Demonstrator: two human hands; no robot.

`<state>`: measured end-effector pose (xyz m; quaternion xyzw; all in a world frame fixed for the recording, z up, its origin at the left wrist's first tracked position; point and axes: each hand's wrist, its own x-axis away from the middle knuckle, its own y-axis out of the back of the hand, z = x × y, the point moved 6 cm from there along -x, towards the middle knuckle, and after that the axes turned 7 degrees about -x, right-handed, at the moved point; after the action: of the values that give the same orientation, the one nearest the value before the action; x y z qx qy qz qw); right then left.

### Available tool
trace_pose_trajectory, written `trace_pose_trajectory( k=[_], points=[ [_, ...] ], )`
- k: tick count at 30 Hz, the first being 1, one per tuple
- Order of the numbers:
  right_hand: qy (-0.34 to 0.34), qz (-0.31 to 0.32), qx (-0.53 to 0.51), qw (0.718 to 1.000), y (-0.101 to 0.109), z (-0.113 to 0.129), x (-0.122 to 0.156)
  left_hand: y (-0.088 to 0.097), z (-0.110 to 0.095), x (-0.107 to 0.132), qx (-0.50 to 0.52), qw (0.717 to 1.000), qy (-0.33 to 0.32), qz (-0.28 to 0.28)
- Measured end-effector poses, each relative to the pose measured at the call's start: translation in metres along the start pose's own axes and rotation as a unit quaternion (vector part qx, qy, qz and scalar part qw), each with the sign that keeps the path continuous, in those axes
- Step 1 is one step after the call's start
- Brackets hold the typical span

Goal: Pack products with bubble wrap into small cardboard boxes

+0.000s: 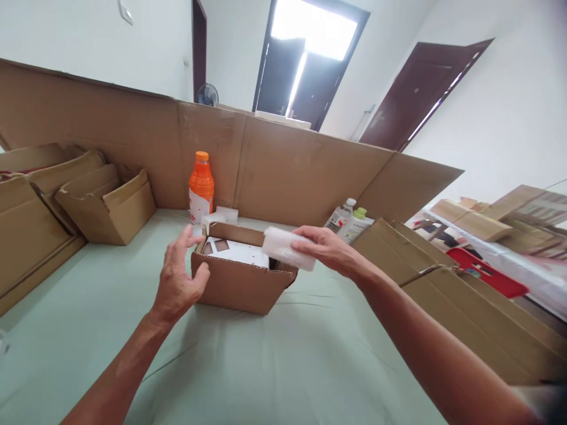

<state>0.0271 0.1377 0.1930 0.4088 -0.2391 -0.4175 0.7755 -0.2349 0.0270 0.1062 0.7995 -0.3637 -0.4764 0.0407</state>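
A small open cardboard box stands on the pale green cloth in front of me. Inside it lies a white box with dark square cut-outs near its left end. My right hand grips a white, soft-looking foam piece over the box's right end. The foam hides part of the opening there. At the box's left end, my left hand is raised with fingers apart and holds nothing. Behind the box, more white foam pieces rest beside an orange bottle.
Open cardboard boxes stand at the left. A tall cardboard panel closes off the back. A clear bottle and a green-capped bottle lean at the right, near more cardboard. Beyond is a red tray.
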Motion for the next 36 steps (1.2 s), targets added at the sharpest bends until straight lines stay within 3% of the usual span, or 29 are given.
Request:
trace_pose_trajectory(
  k=[3, 5, 12, 17, 21, 27, 30, 33, 36],
  points=[
    [-0.075, 0.104, 0.237, 0.963, -0.003, -0.003, -0.024, -0.01, -0.016, -0.004, -0.016, 0.993, -0.111, 0.02],
    [-0.08, 0.137, 0.299, 0.941, -0.006, 0.002, -0.036, -0.012, -0.027, -0.001, -0.017, 0.986, -0.161, 0.041],
    [-0.067, 0.209, 0.332, 0.917, -0.049, 0.013, -0.07, -0.004, -0.047, 0.018, 0.017, 0.981, -0.184, 0.06],
    [-0.029, 0.2, 0.299, 0.933, -0.047, 0.015, -0.056, -0.002, -0.052, 0.027, 0.011, 0.983, -0.173, 0.055],
    [-0.025, 0.145, 0.288, 0.946, -0.041, 0.013, -0.045, -0.003, -0.05, 0.027, 0.014, 0.985, -0.161, 0.058],
    [-0.014, 0.117, 0.265, 0.957, -0.071, 0.01, -0.053, -0.006, -0.048, 0.028, -0.002, 0.986, -0.162, 0.05],
    [0.007, 0.079, 0.235, 0.969, -0.06, 0.011, -0.043, -0.005, -0.052, 0.027, -0.006, 0.984, -0.168, 0.052],
    [0.039, -0.055, 0.143, 0.987, -0.029, -0.001, -0.007, 0.006, -0.05, 0.03, -0.023, 0.989, -0.147, 0.017],
    [0.024, -0.182, 0.013, 0.983, -0.019, -0.043, 0.046, 0.02, -0.023, 0.052, -0.052, 0.998, -0.036, -0.021]
  ],
)
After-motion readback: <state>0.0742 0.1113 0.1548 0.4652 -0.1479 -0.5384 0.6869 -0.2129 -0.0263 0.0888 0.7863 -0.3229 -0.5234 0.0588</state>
